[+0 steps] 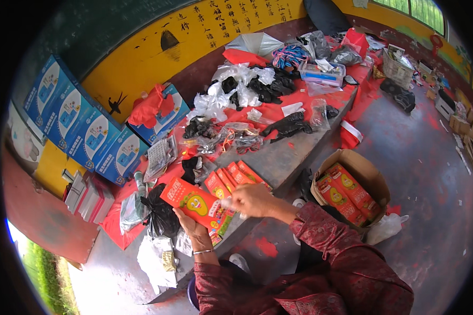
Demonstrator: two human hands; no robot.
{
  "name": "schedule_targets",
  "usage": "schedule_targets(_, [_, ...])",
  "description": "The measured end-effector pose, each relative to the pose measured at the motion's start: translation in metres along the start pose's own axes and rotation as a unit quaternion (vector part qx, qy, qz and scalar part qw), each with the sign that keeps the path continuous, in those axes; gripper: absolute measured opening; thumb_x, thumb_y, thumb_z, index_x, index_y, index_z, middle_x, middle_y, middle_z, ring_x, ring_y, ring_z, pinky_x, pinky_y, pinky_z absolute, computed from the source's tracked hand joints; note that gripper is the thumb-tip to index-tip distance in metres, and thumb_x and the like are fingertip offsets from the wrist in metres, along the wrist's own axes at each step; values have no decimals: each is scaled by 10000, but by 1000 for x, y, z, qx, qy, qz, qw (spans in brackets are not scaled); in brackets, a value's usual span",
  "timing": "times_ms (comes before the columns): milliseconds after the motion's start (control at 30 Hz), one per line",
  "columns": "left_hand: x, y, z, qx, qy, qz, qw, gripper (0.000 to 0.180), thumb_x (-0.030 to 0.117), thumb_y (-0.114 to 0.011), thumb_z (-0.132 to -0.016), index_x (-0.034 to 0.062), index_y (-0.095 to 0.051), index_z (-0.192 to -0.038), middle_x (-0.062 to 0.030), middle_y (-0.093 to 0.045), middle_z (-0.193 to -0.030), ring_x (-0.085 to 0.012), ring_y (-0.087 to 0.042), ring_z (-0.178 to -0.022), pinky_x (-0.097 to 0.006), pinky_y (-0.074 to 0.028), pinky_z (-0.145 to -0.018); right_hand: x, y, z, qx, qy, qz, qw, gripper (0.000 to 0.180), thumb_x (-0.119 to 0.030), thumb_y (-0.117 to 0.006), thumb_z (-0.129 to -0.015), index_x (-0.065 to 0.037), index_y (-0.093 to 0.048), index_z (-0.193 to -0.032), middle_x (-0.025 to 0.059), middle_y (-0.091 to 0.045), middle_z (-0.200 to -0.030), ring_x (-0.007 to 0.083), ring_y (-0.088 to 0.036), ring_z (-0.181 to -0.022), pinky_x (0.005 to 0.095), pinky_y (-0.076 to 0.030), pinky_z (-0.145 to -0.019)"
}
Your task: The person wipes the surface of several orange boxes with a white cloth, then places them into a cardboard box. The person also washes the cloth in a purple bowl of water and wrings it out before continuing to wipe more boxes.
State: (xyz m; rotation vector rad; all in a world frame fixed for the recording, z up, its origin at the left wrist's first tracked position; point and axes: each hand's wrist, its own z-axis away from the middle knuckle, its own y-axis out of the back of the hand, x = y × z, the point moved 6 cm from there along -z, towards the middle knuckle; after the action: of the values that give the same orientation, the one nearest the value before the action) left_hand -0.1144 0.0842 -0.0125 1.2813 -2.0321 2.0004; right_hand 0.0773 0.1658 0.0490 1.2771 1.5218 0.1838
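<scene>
While left hand [190, 224] grips red box [197, 206] from beneath, long axis running left-right, right hand [253, 200] pinches small clear piece at box's right end.

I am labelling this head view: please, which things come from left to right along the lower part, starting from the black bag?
Black plastic bag → left hand holding a red box → right hand → open cardboard carton of red boxes.
</scene>
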Motion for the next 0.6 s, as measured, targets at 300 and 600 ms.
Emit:
schedule_targets(300, [-4, -24, 10, 21, -9, -1, 1000, 612, 471, -402, -895, 5, -362, -1289, -175, -440, -1289, -286, -465, -1141, -393, -381, -966, 24, -50, 8, -176, -226, -510, 811, 436, -411, -621, -819, 19, -576, -762, -42, -437, -487, 52, -370, -407, 221, -388, -426])
schedule_targets(600, [-40, -9, 28, 33, 66, -1, 997, 605, 490, -457, -869, 32, -392, -1259, -107, -499, -1229, -274, -503, -1091, -427, -378, -953, 20, -44, 8, -115, -260, -541, 792, 209, -222, -621, -830, -13, -613, -840, -21, -490, -550, 31, -381, -395, 224, -262, -349])
